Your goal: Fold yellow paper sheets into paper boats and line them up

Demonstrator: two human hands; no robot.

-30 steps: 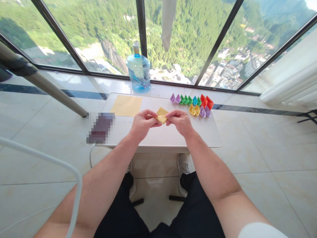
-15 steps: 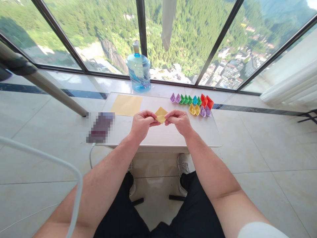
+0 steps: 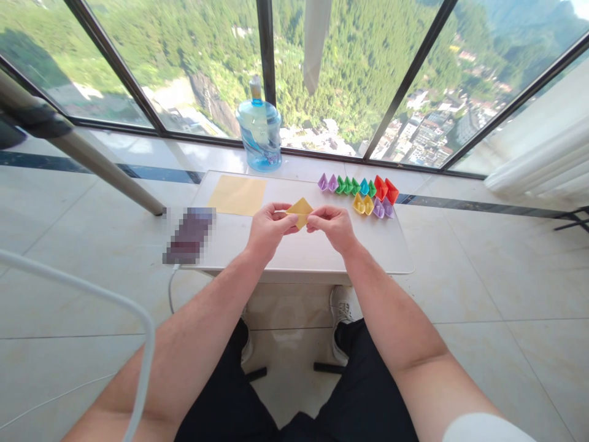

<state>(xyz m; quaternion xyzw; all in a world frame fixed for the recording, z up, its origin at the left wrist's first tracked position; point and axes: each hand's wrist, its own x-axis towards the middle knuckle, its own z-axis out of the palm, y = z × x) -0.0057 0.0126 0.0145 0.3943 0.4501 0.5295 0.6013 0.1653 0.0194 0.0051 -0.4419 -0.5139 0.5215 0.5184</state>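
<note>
Between my two hands is a small folded yellow paper, diamond-shaped with a crease across its middle. My left hand pinches its left corner, the thumb lying over the front. On the right corner, the fingertips of my right hand are closed. Both hands hold the paper just above the white table. A flat sheet of yellow paper lies beyond my left hand. Past my right hand stand yellow folded paper boats, with purple ones beside them.
Behind these runs a row of purple, green, blue and red paper boats. A blurred-out dark object with a cable lies at the table's left edge. A blue water jug stands by the window. A slanted pole is at left.
My left thumb has slid inward over the front of the folded paper, and the left hand is turned slightly. My right hand keeps its pinch. The view has shifted a little.
</note>
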